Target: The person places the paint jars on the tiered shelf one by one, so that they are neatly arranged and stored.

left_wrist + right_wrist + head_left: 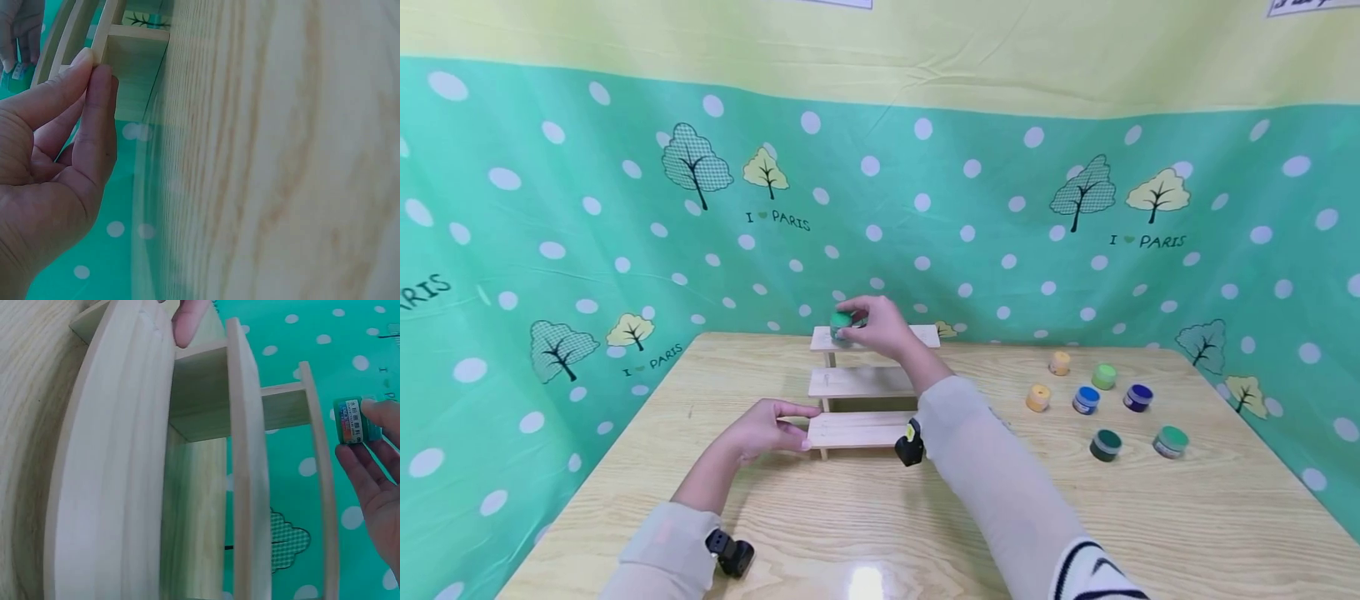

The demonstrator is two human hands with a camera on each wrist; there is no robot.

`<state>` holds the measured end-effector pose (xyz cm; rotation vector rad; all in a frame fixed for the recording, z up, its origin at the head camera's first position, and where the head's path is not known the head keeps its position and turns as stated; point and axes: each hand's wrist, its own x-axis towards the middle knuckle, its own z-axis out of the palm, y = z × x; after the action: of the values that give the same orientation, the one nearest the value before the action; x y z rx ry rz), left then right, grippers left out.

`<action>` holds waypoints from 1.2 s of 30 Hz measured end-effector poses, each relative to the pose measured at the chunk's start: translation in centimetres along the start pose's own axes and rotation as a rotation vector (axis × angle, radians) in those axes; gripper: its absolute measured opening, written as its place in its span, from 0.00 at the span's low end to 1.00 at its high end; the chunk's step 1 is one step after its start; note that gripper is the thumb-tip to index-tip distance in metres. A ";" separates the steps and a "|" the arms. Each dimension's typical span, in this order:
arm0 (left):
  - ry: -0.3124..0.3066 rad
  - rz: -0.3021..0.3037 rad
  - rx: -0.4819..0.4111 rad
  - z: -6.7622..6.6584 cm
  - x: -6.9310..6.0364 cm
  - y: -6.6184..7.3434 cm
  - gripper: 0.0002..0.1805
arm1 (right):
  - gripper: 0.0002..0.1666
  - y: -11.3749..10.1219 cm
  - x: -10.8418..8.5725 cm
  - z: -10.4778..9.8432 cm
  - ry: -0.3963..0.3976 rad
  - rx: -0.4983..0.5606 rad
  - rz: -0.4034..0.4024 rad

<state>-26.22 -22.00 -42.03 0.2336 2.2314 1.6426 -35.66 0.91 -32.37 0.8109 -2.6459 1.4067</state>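
A three-tier wooden shelf point(859, 429) stands on the table. My left hand point(767, 429) pinches the left end of its lowest tier between thumb and fingers, and the left wrist view shows this hand point(62, 144) close up. Over the left part of the top tier, my right hand point(882, 329) grips a small green paint jar point(840, 320). In the right wrist view, the jar point(351, 422) has a printed label and lies between thumb and fingers. Whether its base touches the top tier I cannot tell.
To the right on the table point(1000, 517) stand several paint jars: two orange ones point(1038, 397), a light green one point(1103, 377), a blue one point(1086, 400), a purple one point(1138, 397), a dark green one point(1105, 445) and a green one point(1171, 442). A dotted curtain point(925, 225) hangs behind.
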 end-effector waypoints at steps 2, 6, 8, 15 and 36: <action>0.005 -0.005 0.001 0.0 0.1 0.0 0.31 | 0.25 0.2 0.1 0.2 -0.001 0.015 0.014; 0.004 -0.005 -0.002 0.1 0.1 0.0 0.32 | 0.25 0.5 0.2 0.5 0.008 0.032 0.025; 0.001 -0.005 -0.007 0.1 0.1 0.0 0.32 | 0.24 0.6 0.2 0.8 0.013 0.030 0.027; 0.002 -0.011 -0.009 0.1 0.2 -0.1 0.31 | 0.24 1.0 0.3 1.4 0.029 0.050 0.038; -0.012 0.000 -0.016 0.2 0.0 0.1 0.31 | 0.21 1.2 -1.6 0.4 0.154 0.119 0.047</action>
<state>-26.17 -21.82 -41.98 0.2390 2.2091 1.6537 -34.76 1.87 -33.97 0.6252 -2.5028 1.5813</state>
